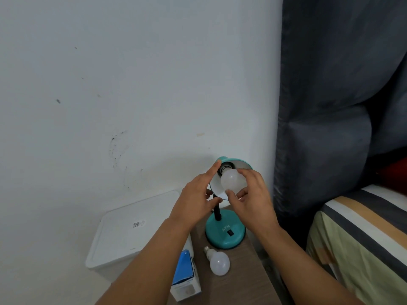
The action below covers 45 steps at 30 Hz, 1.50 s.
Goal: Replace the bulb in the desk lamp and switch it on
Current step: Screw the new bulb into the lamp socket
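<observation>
White wall fills most of our view, with a dark grey curtain hanging at the right and a striped bed below it. We count one small wooden worktop, one teal desk lamp, two white bulbs, one blue-and-white bulb box and one white lidded bin beside the worktop's left edge. Our lamp stands near the far edge of the worktop, its round base bearing a black switch, its black neck rising to a teal shade, white inside, tipped toward us. Our left hand grips the shade's left rim, index finger stretched along it and thumb curled beneath. Our right hand pinches the first bulb between thumb and fingers, with its base at the socket inside the shade. Whether it is fully seated we cannot tell. The second bulb lies on its side just in front of the base, and the box stands at the worktop's left edge.
</observation>
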{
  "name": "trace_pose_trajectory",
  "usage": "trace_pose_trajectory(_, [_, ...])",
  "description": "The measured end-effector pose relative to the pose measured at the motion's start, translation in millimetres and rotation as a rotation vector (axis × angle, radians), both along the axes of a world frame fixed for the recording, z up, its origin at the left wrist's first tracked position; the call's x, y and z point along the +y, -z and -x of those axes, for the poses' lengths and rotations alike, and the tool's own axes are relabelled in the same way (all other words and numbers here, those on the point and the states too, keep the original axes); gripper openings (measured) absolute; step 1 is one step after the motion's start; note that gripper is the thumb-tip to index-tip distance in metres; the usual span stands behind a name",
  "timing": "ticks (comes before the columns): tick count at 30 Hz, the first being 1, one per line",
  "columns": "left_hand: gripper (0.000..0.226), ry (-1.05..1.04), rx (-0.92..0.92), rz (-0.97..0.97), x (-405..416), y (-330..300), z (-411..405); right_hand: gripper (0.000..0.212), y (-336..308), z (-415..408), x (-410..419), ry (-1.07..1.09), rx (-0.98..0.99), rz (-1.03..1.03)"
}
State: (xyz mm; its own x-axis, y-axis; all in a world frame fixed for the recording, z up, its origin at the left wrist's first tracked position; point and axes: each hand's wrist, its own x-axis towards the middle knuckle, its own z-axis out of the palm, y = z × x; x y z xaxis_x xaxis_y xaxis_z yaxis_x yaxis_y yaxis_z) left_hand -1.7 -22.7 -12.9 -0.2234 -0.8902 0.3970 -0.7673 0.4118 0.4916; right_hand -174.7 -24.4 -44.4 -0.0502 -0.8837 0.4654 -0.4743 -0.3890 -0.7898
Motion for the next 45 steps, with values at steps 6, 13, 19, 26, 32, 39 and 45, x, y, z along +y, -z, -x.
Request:
trace_pose_trajectory(6, [0.096, 0.001, -0.003, -0.002, -0.4, 0.1, -0.4, 0.058, -1.3, 2.0, 2.7, -0.036, 0.073, 0.034])
trace_pose_trajectory(13, [0.095, -0.001, 0.008, -0.004, 0.0, -0.6, 0.3, 0.056, -4.9, 1.1, 0.6, 0.000, -0.004, 0.013])
trace_pose_trajectory(19, [0.093, -0.005, 0.020, -0.011, 1.0, -1.0, 0.6, 0.064, 0.4, 0.0, 0.8, -0.026, 0.032, -0.008])
trace_pose_trajectory(26, [0.095, -0.007, 0.013, -0.001, 0.6, 0.6, 0.8, 0.063, -4.9, -1.6, 0.2, 0.009, -0.041, -0.033])
trace_pose_trajectory(32, [0.095, 0.000, 0.028, -0.005, 0.5, -0.1, 0.6, 0.063, 2.9, 0.7, -2.7, -0.036, 0.017, -0.011])
trace_pose_trajectory(39, [0.095, -0.004, 0.024, -0.013, 0.8, -1.0, 1.0, 0.069, -3.7, 0.5, -0.7, -0.007, -0.022, -0.027])
trace_pose_trajectory(45, [0.096, -0.007, 0.027, -0.014, 1.1, -0.8, 0.9, 0.061, 2.4, 0.4, -4.2, -0.040, 0.024, -0.020])
